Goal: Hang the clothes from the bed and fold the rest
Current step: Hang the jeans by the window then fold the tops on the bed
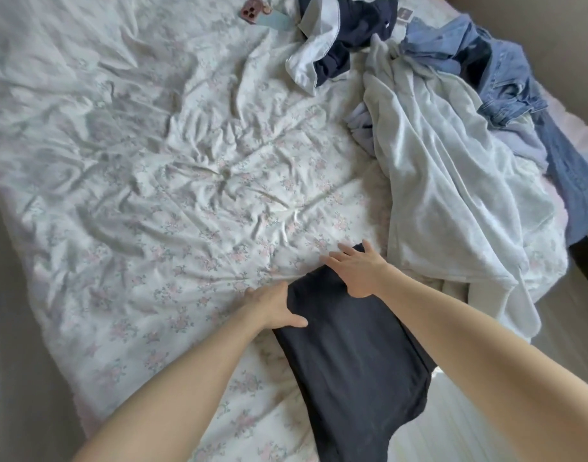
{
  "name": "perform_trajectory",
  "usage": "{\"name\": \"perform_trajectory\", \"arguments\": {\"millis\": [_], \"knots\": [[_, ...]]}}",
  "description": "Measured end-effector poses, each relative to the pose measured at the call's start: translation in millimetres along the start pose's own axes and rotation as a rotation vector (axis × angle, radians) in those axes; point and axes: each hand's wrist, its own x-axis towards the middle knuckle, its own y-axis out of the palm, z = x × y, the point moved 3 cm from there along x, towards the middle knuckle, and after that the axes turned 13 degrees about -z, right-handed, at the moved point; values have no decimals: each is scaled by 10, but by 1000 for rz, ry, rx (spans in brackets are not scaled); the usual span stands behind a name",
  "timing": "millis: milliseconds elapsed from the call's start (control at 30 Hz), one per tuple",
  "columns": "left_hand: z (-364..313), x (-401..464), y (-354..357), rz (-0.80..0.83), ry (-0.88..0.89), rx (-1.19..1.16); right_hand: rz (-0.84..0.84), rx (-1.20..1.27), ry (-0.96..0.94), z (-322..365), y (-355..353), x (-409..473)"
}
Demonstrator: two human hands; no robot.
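Observation:
A dark navy garment [352,358] lies folded into a long strip on the bed's near right edge. My left hand [272,308] grips its far left corner, thumb on top and fingers tucked under the cloth. My right hand [356,268] lies flat on the garment's far end, fingers straight and spread. A pale white garment [446,181] is heaped to the right. Blue denim clothes [506,71] are piled at the far right. A navy and white garment [332,38] lies crumpled at the back.
The bed [159,168] has a wrinkled white sheet with small flowers. A pink phone [251,12] and a pale blue item [275,21] lie at the back. Floor shows on the left and at the lower right.

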Motion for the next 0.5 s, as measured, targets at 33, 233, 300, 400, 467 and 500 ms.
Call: {"name": "perform_trajectory", "arguments": {"millis": [33,233,300,400,467,500], "knots": [[-25,19,-6,-7,19,19,59,-19,-4,-24,-5,43],[-28,15,-33,-5,30,-196,-4,-45,-41,-128,-148,52],[-48,-19,-136,-58,45,-170,-63,-35,-27,-159,-229,-17],[-117,-57,-444,-149,71,-128,-131,-25,17,-245,-475,-95],[-161,-67,-773,-252,74,-78,-225,-4,69,-330,-753,-132],[-179,-75,-951,-322,74,-44,-296,6,92,-370,-895,-144]]}}
